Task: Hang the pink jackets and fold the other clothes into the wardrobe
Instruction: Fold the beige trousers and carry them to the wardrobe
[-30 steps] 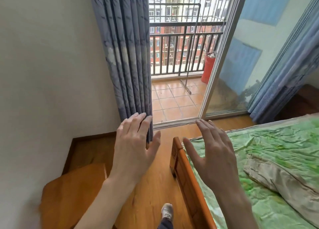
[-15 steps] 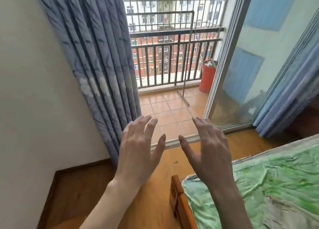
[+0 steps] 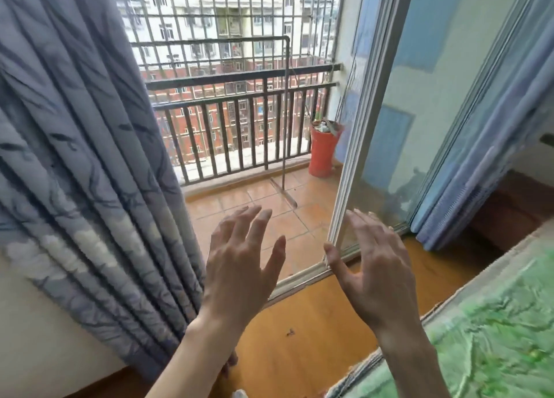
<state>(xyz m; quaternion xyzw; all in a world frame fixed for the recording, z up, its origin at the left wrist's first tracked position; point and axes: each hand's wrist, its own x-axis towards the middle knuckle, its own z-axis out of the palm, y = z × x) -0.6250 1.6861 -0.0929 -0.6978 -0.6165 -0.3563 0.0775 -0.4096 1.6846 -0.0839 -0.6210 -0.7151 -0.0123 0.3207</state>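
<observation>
While facing the balcony door (image 3: 374, 146), left hand (image 3: 239, 265) and right hand (image 3: 374, 271), fingers spread, empty

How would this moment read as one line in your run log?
left hand: open, empty | right hand: open, empty | facing: balcony door | jackets, wardrobe: not visible

open doorway (image 3: 263, 194) between curtain (image 3: 84, 158) and glass door (image 3: 389, 128)

Below me the wooden floor (image 3: 314, 331) carries a small dark speck (image 3: 289, 332); the bed (image 3: 449, 316) wears a rumpled green sheet (image 3: 503, 334).
</observation>
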